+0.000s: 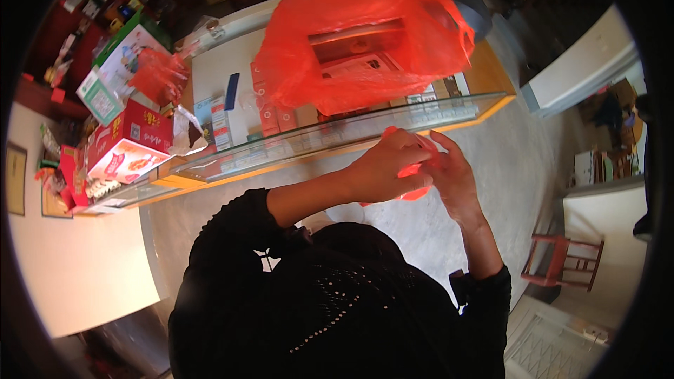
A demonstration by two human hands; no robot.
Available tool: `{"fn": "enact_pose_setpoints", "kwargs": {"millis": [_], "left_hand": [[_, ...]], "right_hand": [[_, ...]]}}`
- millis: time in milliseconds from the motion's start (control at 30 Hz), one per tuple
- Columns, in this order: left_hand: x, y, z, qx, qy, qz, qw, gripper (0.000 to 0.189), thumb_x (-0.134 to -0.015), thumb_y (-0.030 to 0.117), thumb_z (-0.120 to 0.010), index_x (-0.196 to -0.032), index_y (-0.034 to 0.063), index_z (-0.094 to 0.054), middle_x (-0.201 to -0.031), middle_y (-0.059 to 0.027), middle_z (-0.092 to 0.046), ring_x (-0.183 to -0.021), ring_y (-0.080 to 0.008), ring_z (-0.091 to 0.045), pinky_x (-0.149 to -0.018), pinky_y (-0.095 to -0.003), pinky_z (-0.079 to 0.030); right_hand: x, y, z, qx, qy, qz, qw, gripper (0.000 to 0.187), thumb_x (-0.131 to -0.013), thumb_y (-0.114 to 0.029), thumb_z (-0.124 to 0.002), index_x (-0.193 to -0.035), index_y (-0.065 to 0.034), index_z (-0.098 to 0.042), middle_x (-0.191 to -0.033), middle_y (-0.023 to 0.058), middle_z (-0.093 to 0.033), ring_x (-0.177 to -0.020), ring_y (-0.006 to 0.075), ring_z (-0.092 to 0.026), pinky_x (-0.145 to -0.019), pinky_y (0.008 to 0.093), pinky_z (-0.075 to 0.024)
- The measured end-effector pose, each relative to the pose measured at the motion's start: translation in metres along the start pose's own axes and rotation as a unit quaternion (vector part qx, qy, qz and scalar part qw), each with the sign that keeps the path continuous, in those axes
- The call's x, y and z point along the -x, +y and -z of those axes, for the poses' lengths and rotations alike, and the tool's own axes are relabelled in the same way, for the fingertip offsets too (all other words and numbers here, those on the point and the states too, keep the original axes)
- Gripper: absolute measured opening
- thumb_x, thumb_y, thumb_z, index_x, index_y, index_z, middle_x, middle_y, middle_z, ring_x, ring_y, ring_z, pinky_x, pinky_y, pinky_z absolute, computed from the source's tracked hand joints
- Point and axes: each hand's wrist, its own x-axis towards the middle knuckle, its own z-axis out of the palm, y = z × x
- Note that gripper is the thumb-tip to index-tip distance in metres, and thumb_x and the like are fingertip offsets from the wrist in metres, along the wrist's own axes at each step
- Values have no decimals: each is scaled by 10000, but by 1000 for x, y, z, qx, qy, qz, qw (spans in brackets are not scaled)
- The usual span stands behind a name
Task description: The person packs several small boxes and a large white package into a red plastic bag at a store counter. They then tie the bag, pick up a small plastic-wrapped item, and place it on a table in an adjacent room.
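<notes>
My left hand [387, 166] and my right hand [453, 176] are close together in front of the glass counter's edge. Both grip a crumpled piece of thin red plastic [413, 193], which looks like a bag; parts of it show between and below the fingers. Beyond them a large red plastic bag [295, 52] lies spread on the glass display counter [337, 142]. Through its opening a box-like thing with print [363, 63] is visible; the rest of it is hidden by the plastic. A dark blue flat strip [231, 91] lies left of the bag.
Red and white cartons [131, 139], a green-edged box [129, 50] and another crumpled red bag [160, 76] crowd the counter's left end. Small packs show under the glass. A dark round object [468, 10] is behind the large bag. A wooden chair [561, 261] stands at the right.
</notes>
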Motion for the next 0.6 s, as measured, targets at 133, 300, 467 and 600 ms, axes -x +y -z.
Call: {"fn": "enact_pose_setpoints", "kwargs": {"millis": [133,300,467,600], "left_hand": [[9,-9,-4,-16,17,42,999,440,-867,270,-669,-1234,53,-558,-1230,-170,-505,-1075,-316,-555,-908,-372,-456],[30,-25,-27,57,-19,44,997,290,-942,248,-577,-1157,53,-566,-989,-147,-590,-865,-269,-598,-763,-359,-480],[36,-46,-23,345,27,222,912,218,-1007,233,-457,-1039,34,-542,-798,-70,-570,-747,-187,-562,-674,-340,-466],[32,-51,-26,308,67,263,912,190,-998,200,-436,-1013,41,-538,-798,-74,-558,-764,-241,-569,-723,-360,-476]], "right_hand": [[4,-17,0,-30,13,17,999,564,-884,83,-550,-1413,-17,-381,-990,62,-654,-875,111,-597,-789,259,-486],[4,-45,-17,-9,-13,50,999,541,-894,83,-548,-1405,-18,-401,-974,63,-647,-867,108,-594,-784,248,-478],[9,-82,-30,223,-7,98,970,483,-870,90,-569,-1332,-38,-508,-884,69,-656,-806,143,-609,-760,258,-479],[19,-107,-43,501,-256,196,803,412,-730,67,-633,-1119,-67,-656,-776,115,-595,-721,277,-572,-686,372,-466]]}}
